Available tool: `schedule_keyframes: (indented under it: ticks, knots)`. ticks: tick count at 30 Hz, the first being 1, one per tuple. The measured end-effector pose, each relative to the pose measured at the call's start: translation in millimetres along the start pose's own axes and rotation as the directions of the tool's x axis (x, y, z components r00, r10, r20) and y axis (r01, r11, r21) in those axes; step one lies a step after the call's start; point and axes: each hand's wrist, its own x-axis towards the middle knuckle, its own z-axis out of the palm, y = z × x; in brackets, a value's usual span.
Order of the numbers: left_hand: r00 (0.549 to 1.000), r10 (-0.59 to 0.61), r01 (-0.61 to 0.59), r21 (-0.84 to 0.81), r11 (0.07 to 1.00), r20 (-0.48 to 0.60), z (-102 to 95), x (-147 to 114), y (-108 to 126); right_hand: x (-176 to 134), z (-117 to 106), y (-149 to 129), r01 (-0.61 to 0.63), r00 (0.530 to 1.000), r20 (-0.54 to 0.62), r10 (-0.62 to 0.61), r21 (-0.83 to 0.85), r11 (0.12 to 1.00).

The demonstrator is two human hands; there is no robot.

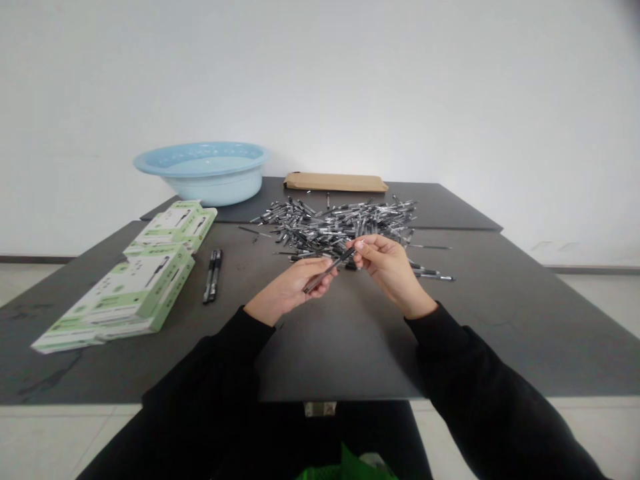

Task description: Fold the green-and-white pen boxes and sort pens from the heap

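Between my two hands a dark pen (pixel 323 275) is held at a slant above the table, its upper end toward the right. My left hand (pixel 295 283) is closed round the lower barrel. At the other end, my right hand (pixel 383 263) pinches the pen's tip with thumb and forefinger; the exact part under the fingers is hidden. Just beyond both hands spreads a heap of black and clear pens and pen parts (pixel 345 220). Left of my left hand, a few assembled pens (pixel 213 277) lie side by side.
Green and white pen boxes (pixel 125 287) are stacked on the left of the dark table (pixel 340 360). A light blue basin (pixel 210 183) stands behind them. A flat brown cardboard package (pixel 335 182) lies at the back, near the white wall. Loose pens (pixel 435 275) stick out right of the heap.
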Motion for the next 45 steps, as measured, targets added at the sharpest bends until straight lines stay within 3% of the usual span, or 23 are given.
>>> schedule_keyframes:
  ticks: [3, 6, 8, 14, 21, 24, 28, 31, 36, 42, 45]
  knots:
    - [0.995, -0.029, 0.03, -0.009, 0.999, 0.094, -1.9, 0, 0, 0, 0, -1, -0.029, 1.0, -0.003, 0.029, 0.028, 0.999]
    - [0.959, -0.084, 0.094, -0.025, 0.995, 0.272, -4.0, -2, 2, 0, 0, -3, -0.056, 0.998, 0.004, 0.056, 0.034, 0.998]
    - [0.94, -0.093, 0.11, -0.035, 0.993, 0.329, -4.1, -5, 4, 0, 0, -4, -0.064, 0.998, 0.007, 0.064, 0.036, 0.997]
    - [0.969, 0.027, -0.03, 0.01, 0.999, 0.245, 1.1, -7, 2, 1, 0, -7, -0.067, 0.998, -0.004, 0.067, 0.06, 0.996]
    - [0.995, 0.09, -0.097, 0.193, 0.976, 0.044, 2.8, -1, -2, 0, 2, -5, -0.062, 0.998, 0.02, 0.061, 0.049, 0.997]
    - [0.995, 0.1, -0.103, 0.226, 0.969, 0.025, 3.6, -2, -2, 0, 1, -3, -0.091, 0.996, 0.025, 0.09, 0.061, 0.994]
    - [0.993, 0.082, -0.096, 0.186, 0.978, 0.084, 4.0, -4, -3, 0, 0, -2, -0.137, 0.99, 0.028, 0.136, 0.048, 0.989]
    - [0.981, 0.057, -0.071, 0.067, 0.995, 0.185, 1.4, -4, -2, 0, 1, -4, -0.123, 0.992, 0.004, 0.123, 0.044, 0.991]
    - [0.887, -0.051, 0.137, -0.156, 0.978, 0.459, -7.7, -3, 5, 1, -1, -9, -0.109, 0.993, -0.045, 0.113, 0.071, 0.991]
    - [0.892, -0.116, 0.176, -0.1, 0.979, 0.437, -7.7, -2, 4, 2, -4, -11, -0.103, 0.992, -0.064, 0.108, 0.074, 0.992]
    - [0.909, -0.105, 0.121, -0.016, 0.993, 0.405, -1.0, -6, 1, 1, -3, -10, -0.082, 0.995, -0.054, 0.085, 0.061, 0.995]
